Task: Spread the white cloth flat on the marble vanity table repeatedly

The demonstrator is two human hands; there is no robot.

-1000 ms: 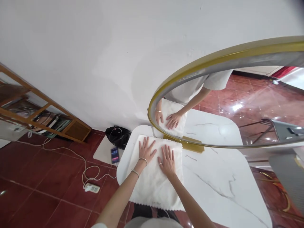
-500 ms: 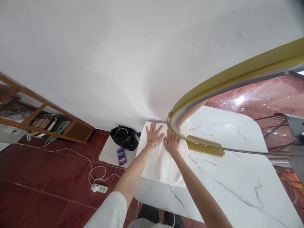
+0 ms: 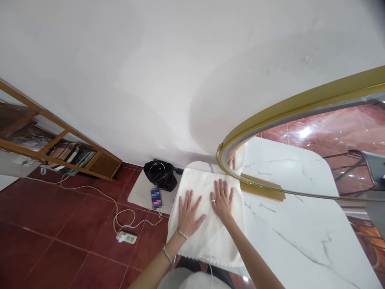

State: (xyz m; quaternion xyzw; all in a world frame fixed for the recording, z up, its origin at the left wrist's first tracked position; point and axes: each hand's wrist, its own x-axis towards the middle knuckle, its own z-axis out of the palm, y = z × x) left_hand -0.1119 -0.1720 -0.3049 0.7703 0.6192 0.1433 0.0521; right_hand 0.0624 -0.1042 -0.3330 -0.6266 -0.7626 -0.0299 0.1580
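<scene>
Left hand (image 3: 189,218): yours lies palm down, fingers spread apart, on the left half of a white cloth (image 3: 207,230); two bracelets (image 3: 182,235) circle your wrist and lower forearm.
Right hand (image 3: 222,202): yours lies flat on the cloth too, a little farther off, fingers slightly parted and pointing to the far side, with a ring (image 3: 213,200) on the thumb. Cloth shows between your two hands.
Shelf (image 3: 102,165): at the far left, a wooden unit against the white wall (image 3: 135,80), with books and papers inside.
Floor (image 3: 39,212): dark red tiles to your left, where a pale cable loops near a white power strip (image 3: 129,238).
Slab (image 3: 138,192): pale and flat, just left of the table, bearing a black bag (image 3: 164,176) on the far side and a small item (image 3: 156,198) blurred into blue and pink squares.
Cloth: wavy-edged and spread over the table's left end, reaching its near edge; a strip of tabletop shows beyond it on the far side.
Table (image 3: 282,249): white with grey veins, stretching right from under the cloth.
Mirror: its gold frame (image 3: 300,105) rises on the right, above a gold base (image 3: 267,192) just right of the cloth. Its glass reflects part of a hand, the tabletop, red tiles and a grey chair (image 3: 374,164).
</scene>
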